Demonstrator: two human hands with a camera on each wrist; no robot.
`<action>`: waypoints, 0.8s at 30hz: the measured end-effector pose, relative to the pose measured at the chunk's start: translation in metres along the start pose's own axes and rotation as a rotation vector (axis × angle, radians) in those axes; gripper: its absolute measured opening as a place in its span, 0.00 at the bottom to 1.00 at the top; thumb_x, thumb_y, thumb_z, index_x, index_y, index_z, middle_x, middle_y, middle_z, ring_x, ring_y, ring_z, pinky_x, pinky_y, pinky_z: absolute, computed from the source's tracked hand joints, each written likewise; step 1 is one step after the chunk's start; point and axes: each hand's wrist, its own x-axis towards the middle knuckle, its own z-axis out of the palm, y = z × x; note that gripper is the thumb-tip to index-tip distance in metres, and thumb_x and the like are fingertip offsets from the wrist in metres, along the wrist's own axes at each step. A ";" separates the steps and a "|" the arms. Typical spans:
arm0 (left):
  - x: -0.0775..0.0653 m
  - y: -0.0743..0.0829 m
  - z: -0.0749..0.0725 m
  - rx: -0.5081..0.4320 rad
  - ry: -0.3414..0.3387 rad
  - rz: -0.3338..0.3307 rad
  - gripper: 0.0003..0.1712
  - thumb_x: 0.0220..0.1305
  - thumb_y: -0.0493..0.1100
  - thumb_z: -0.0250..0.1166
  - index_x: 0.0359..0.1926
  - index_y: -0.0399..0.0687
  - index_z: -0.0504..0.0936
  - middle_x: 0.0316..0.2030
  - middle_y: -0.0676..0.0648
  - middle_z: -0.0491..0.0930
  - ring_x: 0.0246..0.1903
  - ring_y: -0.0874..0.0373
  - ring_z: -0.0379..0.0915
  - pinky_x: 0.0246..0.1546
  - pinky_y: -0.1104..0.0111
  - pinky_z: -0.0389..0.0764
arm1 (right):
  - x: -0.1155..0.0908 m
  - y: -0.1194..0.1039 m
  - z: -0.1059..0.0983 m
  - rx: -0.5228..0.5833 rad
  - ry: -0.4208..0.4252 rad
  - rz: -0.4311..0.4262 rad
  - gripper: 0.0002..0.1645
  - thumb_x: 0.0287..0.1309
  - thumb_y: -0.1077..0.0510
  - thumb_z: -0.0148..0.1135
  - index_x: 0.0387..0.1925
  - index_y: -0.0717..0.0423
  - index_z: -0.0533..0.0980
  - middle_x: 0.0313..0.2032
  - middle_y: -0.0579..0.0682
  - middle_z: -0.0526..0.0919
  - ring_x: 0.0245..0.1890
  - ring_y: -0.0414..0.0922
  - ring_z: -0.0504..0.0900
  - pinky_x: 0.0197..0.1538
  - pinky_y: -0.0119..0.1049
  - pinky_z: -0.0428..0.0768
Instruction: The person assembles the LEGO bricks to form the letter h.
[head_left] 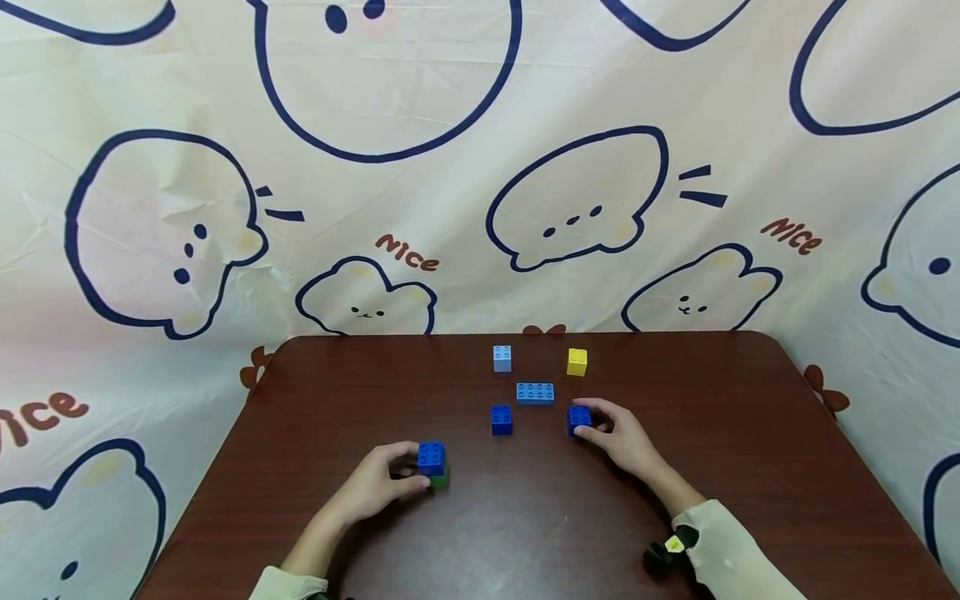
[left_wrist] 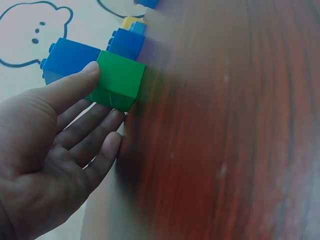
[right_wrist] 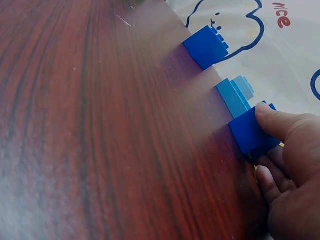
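Note:
My left hand [head_left: 381, 483] pinches a stack of two toy bricks: a blue brick [head_left: 431, 457] on top of a green brick [left_wrist: 120, 80]. In the left wrist view the thumb lies across the seam between the two, with the fingers at the far side. Over on the right, my right hand [head_left: 619, 432] grips a dark blue brick [right_wrist: 251, 131] between thumb and fingers, low at the tabletop. Another dark blue brick [head_left: 502, 420] stands between the hands, touched by neither.
Behind the hands on the brown table [head_left: 525, 533] lie a long light blue brick [head_left: 535, 393], a small light blue brick [head_left: 502, 358] and a yellow brick [head_left: 577, 362]. A printed cloth [head_left: 465, 225] hangs beyond the table's far edge.

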 end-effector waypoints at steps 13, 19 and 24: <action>-0.006 0.004 -0.007 -0.038 -0.030 -0.030 0.32 0.64 0.43 0.73 0.65 0.36 0.74 0.58 0.37 0.78 0.53 0.45 0.79 0.53 0.56 0.81 | -0.001 -0.001 0.000 -0.014 0.014 0.014 0.26 0.63 0.57 0.71 0.62 0.50 0.79 0.54 0.58 0.82 0.44 0.50 0.78 0.44 0.38 0.80; -0.007 0.011 -0.004 -0.061 0.079 -0.011 0.33 0.68 0.45 0.70 0.69 0.38 0.71 0.64 0.34 0.74 0.58 0.41 0.77 0.58 0.50 0.78 | 0.000 0.000 0.000 -0.015 0.016 0.012 0.26 0.62 0.57 0.72 0.62 0.49 0.79 0.54 0.57 0.82 0.44 0.50 0.78 0.45 0.39 0.80; -0.006 0.023 -0.002 -0.045 0.151 0.024 0.30 0.69 0.45 0.69 0.69 0.43 0.72 0.67 0.37 0.72 0.68 0.39 0.66 0.65 0.41 0.68 | 0.000 0.000 0.000 -0.017 0.020 0.013 0.26 0.62 0.57 0.72 0.62 0.50 0.79 0.53 0.57 0.82 0.44 0.49 0.78 0.44 0.36 0.80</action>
